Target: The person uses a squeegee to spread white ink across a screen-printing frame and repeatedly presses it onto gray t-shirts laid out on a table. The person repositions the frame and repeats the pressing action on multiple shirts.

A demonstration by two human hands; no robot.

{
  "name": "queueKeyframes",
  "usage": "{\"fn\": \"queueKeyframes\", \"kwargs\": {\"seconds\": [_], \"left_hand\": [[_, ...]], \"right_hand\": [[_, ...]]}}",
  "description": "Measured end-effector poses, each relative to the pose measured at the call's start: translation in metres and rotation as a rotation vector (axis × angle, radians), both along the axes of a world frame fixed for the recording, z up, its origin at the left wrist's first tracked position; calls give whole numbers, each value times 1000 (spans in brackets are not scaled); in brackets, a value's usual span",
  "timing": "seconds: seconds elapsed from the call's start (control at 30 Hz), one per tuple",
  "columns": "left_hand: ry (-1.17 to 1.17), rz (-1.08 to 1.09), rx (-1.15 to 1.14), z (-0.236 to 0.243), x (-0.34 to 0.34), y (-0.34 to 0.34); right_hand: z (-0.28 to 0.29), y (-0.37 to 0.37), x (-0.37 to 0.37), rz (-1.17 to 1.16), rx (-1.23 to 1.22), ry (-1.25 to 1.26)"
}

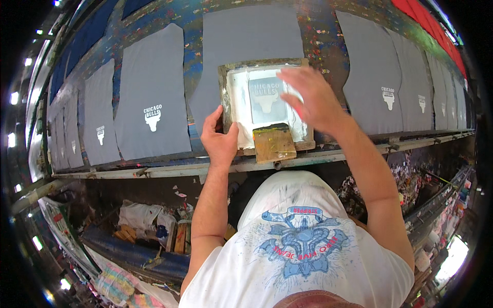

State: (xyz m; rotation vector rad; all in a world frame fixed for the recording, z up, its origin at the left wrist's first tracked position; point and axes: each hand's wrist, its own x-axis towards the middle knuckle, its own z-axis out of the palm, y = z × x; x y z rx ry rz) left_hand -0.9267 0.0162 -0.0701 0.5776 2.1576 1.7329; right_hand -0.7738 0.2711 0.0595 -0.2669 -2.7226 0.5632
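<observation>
A wood-edged silkscreen frame (223,84) lies on a grey fabric panel (251,33) in front of me. White ink smears its inside, and a bull's-head and lettering design shows through the mesh window. My left hand (220,136) grips the frame's left side near the lower corner, thumb and fingers against the wood. Over the right part of the frame is my right hand (313,102), its fingers and thumb apart with nothing between them. A wooden squeegee (276,146) with a dark edge leans across the frame's near side.
Grey panels with white prints lie along the table to the left (154,87) and right (370,66). Red cloth (434,25) lies at the far right, dark blue cloth (84,46) at the far left. A metal rail (200,167) edges the table; scraps clutter the space below.
</observation>
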Motion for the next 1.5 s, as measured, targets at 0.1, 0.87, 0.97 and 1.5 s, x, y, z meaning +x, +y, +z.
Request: {"fn": "queueKeyframes", "kwargs": {"seconds": [0.1, 0.87, 0.97, 1.5], "left_hand": [[-71, 5, 90, 0, 1, 3], [-101, 244, 346, 25, -17, -61], [-93, 419, 413, 31, -41, -111], [-39, 676, 467, 81, 27, -240]], "right_hand": [[-13, 43, -50, -25, 69, -84], [6, 165, -78, -290, -842, -298], [8, 146, -18, -348, -753, -134], [-3, -56, 137, -128, -710, 7]]}}
